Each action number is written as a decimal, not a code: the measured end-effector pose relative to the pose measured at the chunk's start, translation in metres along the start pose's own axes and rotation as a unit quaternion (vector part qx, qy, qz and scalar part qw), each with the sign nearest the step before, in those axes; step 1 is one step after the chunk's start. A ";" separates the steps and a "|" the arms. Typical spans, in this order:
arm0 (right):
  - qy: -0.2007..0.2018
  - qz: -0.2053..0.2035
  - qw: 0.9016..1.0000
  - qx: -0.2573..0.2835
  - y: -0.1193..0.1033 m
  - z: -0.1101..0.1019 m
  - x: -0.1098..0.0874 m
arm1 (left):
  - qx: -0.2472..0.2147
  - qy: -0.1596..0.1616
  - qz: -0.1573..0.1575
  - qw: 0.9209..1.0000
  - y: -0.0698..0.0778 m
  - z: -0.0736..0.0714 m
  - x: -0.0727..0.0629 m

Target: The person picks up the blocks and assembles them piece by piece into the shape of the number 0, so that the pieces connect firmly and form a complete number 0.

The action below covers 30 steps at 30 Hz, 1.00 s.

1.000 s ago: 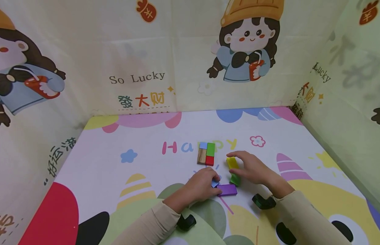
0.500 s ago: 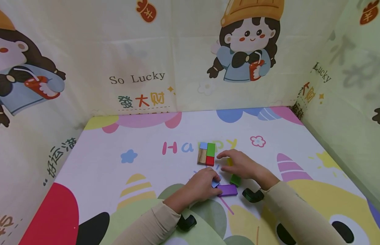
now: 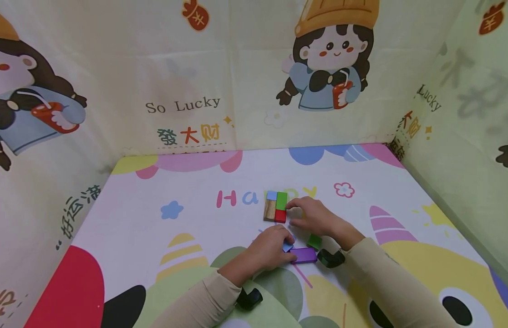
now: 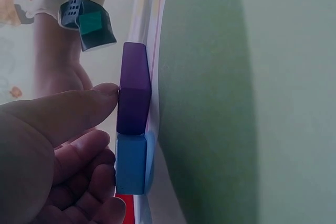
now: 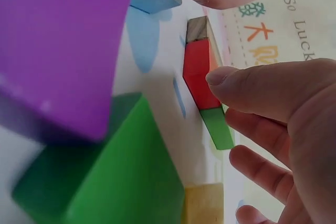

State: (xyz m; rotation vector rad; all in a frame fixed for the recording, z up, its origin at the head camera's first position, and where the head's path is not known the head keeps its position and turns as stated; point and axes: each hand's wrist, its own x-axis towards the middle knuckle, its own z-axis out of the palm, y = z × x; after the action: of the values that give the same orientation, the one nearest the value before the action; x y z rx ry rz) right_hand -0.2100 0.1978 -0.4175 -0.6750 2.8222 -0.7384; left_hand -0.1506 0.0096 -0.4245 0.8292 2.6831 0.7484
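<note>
On the patterned mat, my left hand (image 3: 270, 248) stays low over a blue block (image 3: 287, 246) and the left end of a purple block (image 3: 304, 255). Its thumb tip touches the purple block in the left wrist view, the other fingers loosely bent beside the blue one. My right hand (image 3: 317, 216) reaches to the right side of a small flat group: a light blue block (image 3: 271, 195), a wooden block (image 3: 270, 209), a green block (image 3: 281, 200) and a red block (image 3: 280, 216). Its thumb overlaps the red block in the right wrist view; the fingers are spread, holding nothing.
Another green block (image 3: 314, 241) lies tilted behind the purple one. A yellow block (image 5: 203, 203) shows beyond it in the right wrist view, mostly covered by my right hand from above. Printed cloth walls (image 3: 246, 123) stand around the mat (image 3: 205, 182).
My right hand has left the yellow block and moved left to the edge of the block group. My left hand and the blocks have stayed in place.
</note>
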 end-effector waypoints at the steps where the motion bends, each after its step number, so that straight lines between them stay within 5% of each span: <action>1: 0.001 -0.001 1.000 -0.003 -0.001 0.001 0.001 | 0.000 0.000 0.000 1.000 0.000 0.000 0.000; 21: 0.023 0.008 0.999 -0.048 -0.013 0.008 0.015 | -0.013 0.001 0.001 1.000 0.001 0.000 0.000; 30: 0.021 0.042 0.998 -0.043 -0.011 0.005 0.014 | -0.011 0.001 0.004 1.000 -0.001 0.000 0.000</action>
State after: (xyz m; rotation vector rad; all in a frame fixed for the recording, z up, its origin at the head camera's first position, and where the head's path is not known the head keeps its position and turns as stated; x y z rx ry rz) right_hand -0.2165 0.1803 -0.4169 -0.5560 2.9148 -0.6276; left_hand -0.1510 0.0090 -0.4254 0.8352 2.6706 0.7798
